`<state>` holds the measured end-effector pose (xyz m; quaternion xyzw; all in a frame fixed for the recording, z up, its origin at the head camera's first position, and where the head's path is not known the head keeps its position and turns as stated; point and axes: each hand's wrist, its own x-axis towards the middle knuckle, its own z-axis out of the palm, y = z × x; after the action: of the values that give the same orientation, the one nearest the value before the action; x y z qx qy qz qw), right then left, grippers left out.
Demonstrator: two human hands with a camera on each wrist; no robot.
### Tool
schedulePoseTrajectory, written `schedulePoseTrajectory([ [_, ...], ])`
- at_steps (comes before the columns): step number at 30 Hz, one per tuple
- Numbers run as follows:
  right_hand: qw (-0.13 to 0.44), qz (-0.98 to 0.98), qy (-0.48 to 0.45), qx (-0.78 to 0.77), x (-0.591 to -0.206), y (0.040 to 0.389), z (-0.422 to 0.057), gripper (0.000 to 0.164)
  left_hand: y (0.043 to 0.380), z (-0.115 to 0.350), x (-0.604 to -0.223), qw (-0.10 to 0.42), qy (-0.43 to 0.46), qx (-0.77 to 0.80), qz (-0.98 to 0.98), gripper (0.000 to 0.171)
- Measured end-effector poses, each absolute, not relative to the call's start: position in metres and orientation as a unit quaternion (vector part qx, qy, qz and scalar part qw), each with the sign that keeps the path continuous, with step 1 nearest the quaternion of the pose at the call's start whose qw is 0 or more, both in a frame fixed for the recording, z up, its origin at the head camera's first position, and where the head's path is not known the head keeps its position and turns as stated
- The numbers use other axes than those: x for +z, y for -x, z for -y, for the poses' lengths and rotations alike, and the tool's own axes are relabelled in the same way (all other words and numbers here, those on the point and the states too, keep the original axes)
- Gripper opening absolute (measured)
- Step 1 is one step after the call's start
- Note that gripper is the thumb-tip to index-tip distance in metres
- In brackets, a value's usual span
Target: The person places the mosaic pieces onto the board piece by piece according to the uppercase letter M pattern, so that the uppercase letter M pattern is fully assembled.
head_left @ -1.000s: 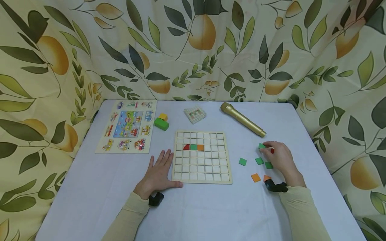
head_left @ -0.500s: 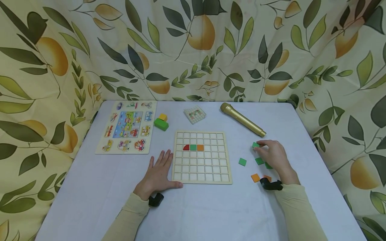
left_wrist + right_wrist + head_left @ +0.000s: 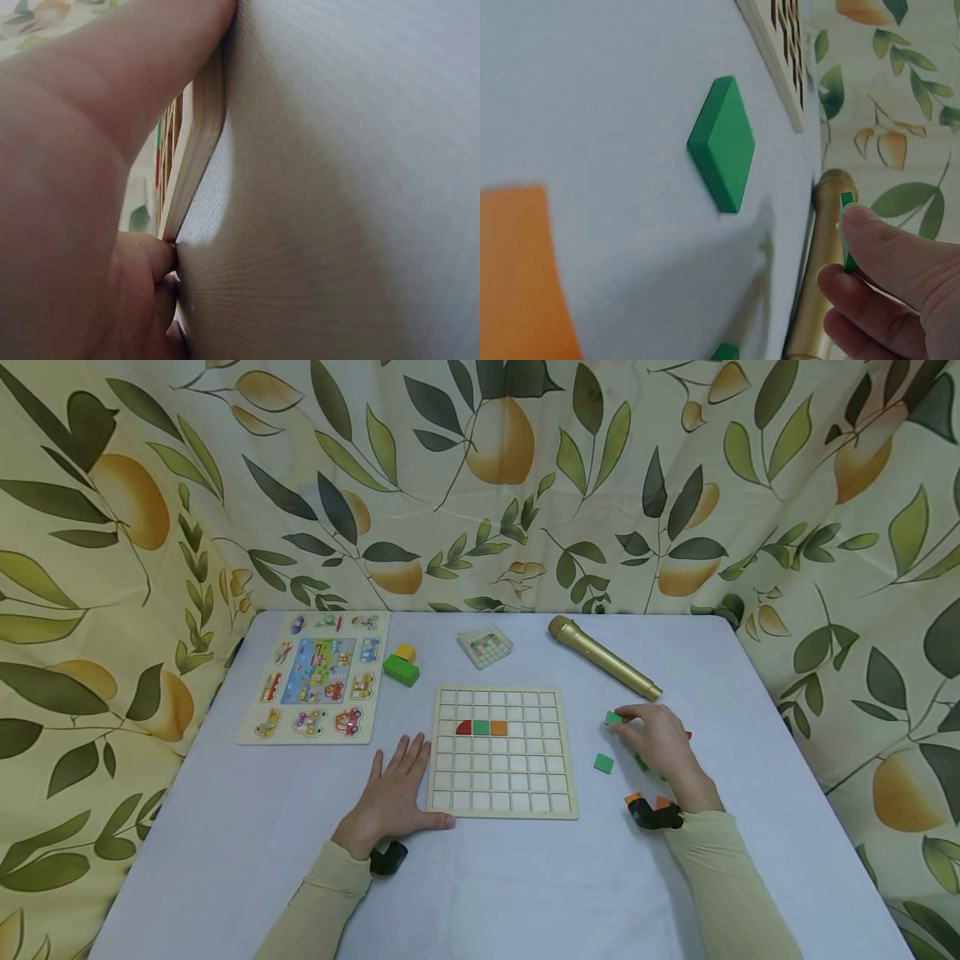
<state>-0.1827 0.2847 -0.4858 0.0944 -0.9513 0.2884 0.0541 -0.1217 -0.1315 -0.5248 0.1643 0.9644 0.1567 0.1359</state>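
Note:
My right hand (image 3: pixel 663 747) pinches a small green square tile (image 3: pixel 612 718) between thumb and fingers, held up off the table right of the wooden grid board (image 3: pixel 501 782). In the right wrist view that green tile (image 3: pixel 847 232) shows edge-on. My left hand (image 3: pixel 390 797) lies with fingers straight and spread along the board's left edge, thumb at its lower corner. A red round-cornered piece (image 3: pixel 464 727), a green square (image 3: pixel 482 727) and an orange square (image 3: pixel 498 727) sit side by side in one row of the grid.
Another green tile (image 3: pixel 603 763) lies between board and right hand. Orange tiles (image 3: pixel 521 274), more green ones and a red piece (image 3: pixel 688 736) are partly covered by my right hand and wrist. Behind are a gold microphone (image 3: pixel 604 658), a patterned card (image 3: pixel 485 646), blocks (image 3: pixel 401 669) and a picture puzzle (image 3: pixel 253 727).
My right hand has moved left towards the board, carrying the green tile away from the other loose pieces. The left hand and the board have stayed put.

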Motion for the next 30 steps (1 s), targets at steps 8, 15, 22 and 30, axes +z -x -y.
schedulePoseTrajectory([
  [8, 0.045, 0.953, -0.098, 0.284, -0.481, 0.189, -0.268, 0.027, 0.121, 0.131, -0.523, 0.135, -0.165, 0.162, -0.964, 0.127],
  [15, 0.021, 0.954, -0.093, 0.284, -0.480, 0.194, -0.255, 0.028, 0.121, 0.132, -0.523, 0.134, -0.163, 0.163, -0.964, 0.127],
  [22, 0.018, 0.952, -0.106, 0.287, -0.483, 0.198, -0.242, 0.029, 0.121, 0.131, -0.523, 0.135, -0.161, 0.162, -0.964, 0.127],
  [30, 0.008, 0.952, -0.127, 0.278, -0.483, 0.199, -0.227, 0.028, 0.120, 0.131, -0.524, 0.133, -0.162, 0.163, -0.964, 0.127],
])
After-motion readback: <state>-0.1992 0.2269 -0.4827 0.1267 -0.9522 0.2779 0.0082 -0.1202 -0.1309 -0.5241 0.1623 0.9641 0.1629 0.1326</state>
